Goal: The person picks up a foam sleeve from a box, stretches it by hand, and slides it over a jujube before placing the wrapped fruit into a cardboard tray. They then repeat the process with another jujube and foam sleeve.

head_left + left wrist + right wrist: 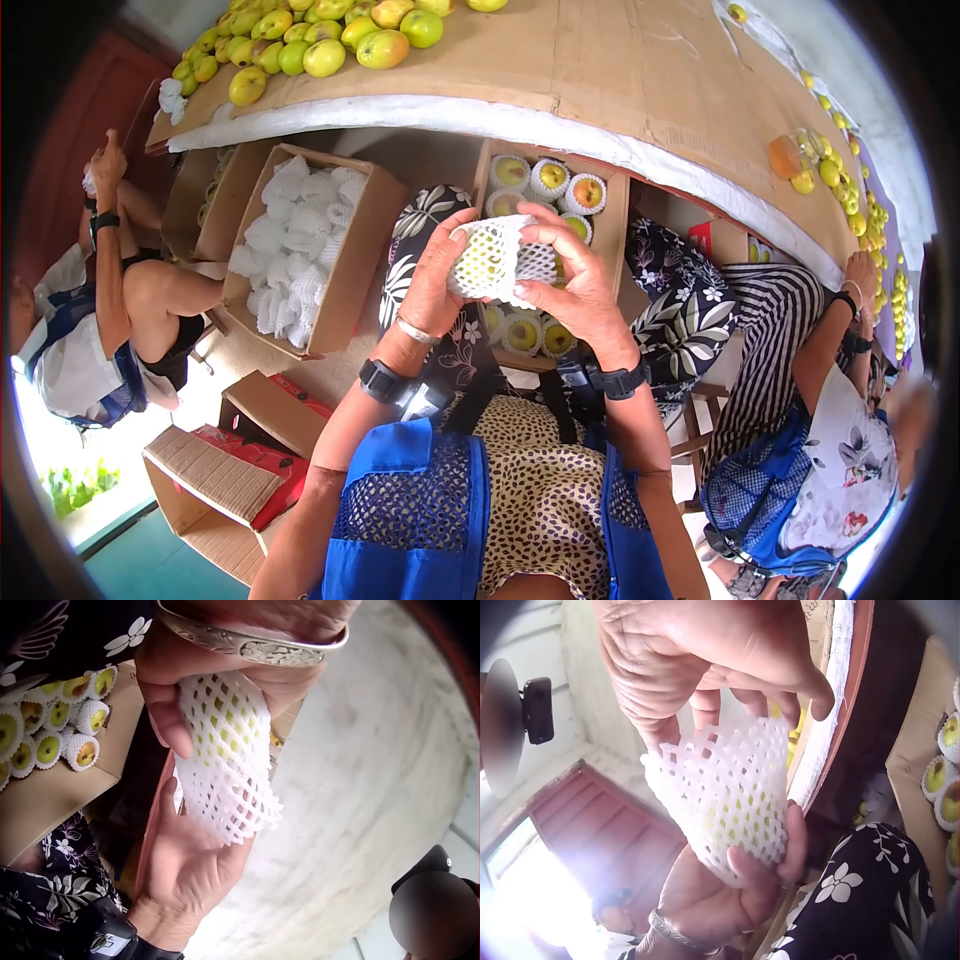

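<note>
Left hand: clasps a white foam net sleeve with thumb and curled fingers, around a yellow-green fruit. Right hand, at 3 o'clock from it: grips the sleeve's open end with bent fingers and thumb. Faces at 12 o'clock, just beyond, a cardboard box of sleeved fruits; has at 9 o'clock a carton of loose sleeves, at 11 a fruit heap on a cardboard-covered table.

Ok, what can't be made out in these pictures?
Head: middle of fruit box, covered by left hand, right hand and net.
Head: far side of fruit pile, cut off by top edge.
All views: held fruit, partly masked by net.
Right wrist: boxed fruit, cut off by right edge.
</note>
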A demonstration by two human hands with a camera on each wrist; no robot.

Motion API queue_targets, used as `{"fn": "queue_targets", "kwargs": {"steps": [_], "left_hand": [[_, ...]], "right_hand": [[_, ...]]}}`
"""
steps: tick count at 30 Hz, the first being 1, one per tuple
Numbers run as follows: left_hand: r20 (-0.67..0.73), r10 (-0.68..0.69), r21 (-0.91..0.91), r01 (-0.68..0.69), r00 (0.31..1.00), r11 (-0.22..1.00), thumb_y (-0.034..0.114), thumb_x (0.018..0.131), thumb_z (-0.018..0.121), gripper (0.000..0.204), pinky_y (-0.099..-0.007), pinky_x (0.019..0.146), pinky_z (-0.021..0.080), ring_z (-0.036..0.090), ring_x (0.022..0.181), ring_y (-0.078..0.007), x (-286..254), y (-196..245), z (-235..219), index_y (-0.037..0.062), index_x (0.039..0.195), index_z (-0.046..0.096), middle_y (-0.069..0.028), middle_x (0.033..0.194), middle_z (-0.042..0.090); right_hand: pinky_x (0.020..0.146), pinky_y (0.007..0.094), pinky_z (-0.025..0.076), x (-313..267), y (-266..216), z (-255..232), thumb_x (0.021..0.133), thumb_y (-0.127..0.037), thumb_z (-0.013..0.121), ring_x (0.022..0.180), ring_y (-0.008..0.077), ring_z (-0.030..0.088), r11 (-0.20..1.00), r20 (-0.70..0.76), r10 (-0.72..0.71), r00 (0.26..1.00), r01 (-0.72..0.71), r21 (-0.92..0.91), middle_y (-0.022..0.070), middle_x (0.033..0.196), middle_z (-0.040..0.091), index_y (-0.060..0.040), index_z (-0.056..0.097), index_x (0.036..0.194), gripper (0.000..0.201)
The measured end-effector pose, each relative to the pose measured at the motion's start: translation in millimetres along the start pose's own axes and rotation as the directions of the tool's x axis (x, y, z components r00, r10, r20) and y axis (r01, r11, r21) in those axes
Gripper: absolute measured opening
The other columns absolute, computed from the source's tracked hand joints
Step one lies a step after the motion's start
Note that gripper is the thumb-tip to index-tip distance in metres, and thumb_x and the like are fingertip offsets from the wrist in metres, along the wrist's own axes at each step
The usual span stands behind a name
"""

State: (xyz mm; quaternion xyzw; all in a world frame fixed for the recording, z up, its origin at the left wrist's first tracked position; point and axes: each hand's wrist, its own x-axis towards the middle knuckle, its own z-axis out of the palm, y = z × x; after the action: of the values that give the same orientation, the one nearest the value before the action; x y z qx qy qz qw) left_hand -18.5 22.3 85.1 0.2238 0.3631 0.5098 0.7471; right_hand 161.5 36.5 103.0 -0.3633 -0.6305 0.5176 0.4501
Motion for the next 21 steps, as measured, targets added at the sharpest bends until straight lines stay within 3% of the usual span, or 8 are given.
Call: {"fn": "queue_targets", "kwargs": {"steps": [3, 6, 9, 12, 15, 18, 21], "left_hand": [[0.002, -0.025, 0.02, 0.025, 1.0, 0.999, 0.027, 0.09, 0.048, 0.035, -0.0316, 0.086, 0.046, 0.055, 0.098, -0.0154, 1, -4, 0, 0.0063, 0.118, 0.046, -0.0054, 0.11, 0.056], [-0.03, -0.004, -0.012, 0.004, 1.0, 1.0, 0.02, 0.091, 0.047, 0.025, -0.0276, 0.074, 0.049, 0.058, 0.09, -0.0114, 1, -6, 3, 0.0085, 0.113, 0.049, -0.0025, 0.102, 0.059], [0.057, 0.03, 0.01, -0.03, 0.998, 0.999, 0.027, 0.089, 0.053, 0.039, -0.0314, 0.087, 0.046, 0.055, 0.104, -0.0167, 1, -11, -7, 0.0065, 0.122, 0.045, -0.0065, 0.115, 0.055], [0.018, -0.021, -0.01, 0.021, 1.0, 1.0, 0.026, 0.088, 0.055, 0.043, -0.0314, 0.088, 0.046, 0.054, 0.106, -0.0173, 2, -18, -12, 0.0064, 0.124, 0.043, -0.0073, 0.117, 0.054], [-0.005, 0.026, -0.016, -0.026, 1.0, 1.0, 0.019, 0.092, 0.044, 0.027, -0.0296, 0.081, 0.048, 0.056, 0.099, -0.013, 2, -16, -5, 0.0078, 0.116, 0.049, -0.0031, 0.106, 0.058], [0.014, 0.008, -0.058, -0.007, 1.0, 0.998, 0.023, 0.092, 0.042, 0.031, -0.0309, 0.082, 0.047, 0.055, 0.1, -0.0152, 4, -16, -9, 0.0058, 0.117, 0.049, -0.0045, 0.108, 0.057], [-0.001, -0.123, -0.199, 0.12, 0.992, 0.973, 0.025, 0.092, 0.041, 0.034, -0.0308, 0.084, 0.045, 0.054, 0.1, -0.0156, 4, -6, -6, 0.0042, 0.117, 0.049, -0.0049, 0.108, 0.056]], "right_hand": [[0.099, 0.0342, 0.033, 2, -5, 2, 0.062, -0.013, 0.077, 0.121, 0.0253, 0.042, 0.995, 0.018, 0.003, 1.0, -0.001, -0.095, 0.0136, 0.131, 0.043, -0.0089, 0.057, 0.11, 0.052], [0.1, 0.036, 0.032, 4, -4, 5, 0.062, -0.019, 0.077, 0.122, 0.0283, 0.04, 0.977, 0.055, -0.025, 0.998, 0.036, -0.21, 0.0149, 0.131, 0.042, -0.0097, 0.055, 0.115, 0.058], [0.101, 0.0378, 0.031, 8, -4, 11, 0.063, -0.025, 0.077, 0.122, 0.0305, 0.039, 0.968, 0.075, -0.03, 0.997, 0.048, -0.248, 0.0161, 0.132, 0.041, -0.0103, 0.054, 0.117, 0.061], [0.101, 0.0394, 0.03, 10, -5, 15, 0.062, -0.026, 0.077, 0.122, 0.0318, 0.038, 0.942, 0.098, -0.038, 0.994, 0.068, -0.328, 0.0166, 0.133, 0.039, -0.0109, 0.054, 0.118, 0.062], [0.101, 0.0408, 0.029, 12, -5, 17, 0.061, -0.027, 0.077, 0.123, 0.033, 0.037, 0.915, 0.098, -0.015, 0.995, 0.053, -0.4, 0.0169, 0.134, 0.037, -0.0114, 0.054, 0.117, 0.063], [0.102, 0.0421, 0.028, 14, -5, 20, 0.06, -0.029, 0.076, 0.123, 0.0337, 0.036, 0.891, 0.09, 0.024, 0.996, 0.02, -0.453, 0.0175, 0.134, 0.036, -0.0116, 0.055, 0.116, 0.063], [0.101, 0.0433, 0.028, 16, -3, 23, 0.061, -0.031, 0.074, 0.122, 0.0339, 0.036, 0.828, 0.107, 0.01, 0.994, 0.051, -0.559, 0.0182, 0.134, 0.035, -0.0108, 0.055, 0.114, 0.06]]}}
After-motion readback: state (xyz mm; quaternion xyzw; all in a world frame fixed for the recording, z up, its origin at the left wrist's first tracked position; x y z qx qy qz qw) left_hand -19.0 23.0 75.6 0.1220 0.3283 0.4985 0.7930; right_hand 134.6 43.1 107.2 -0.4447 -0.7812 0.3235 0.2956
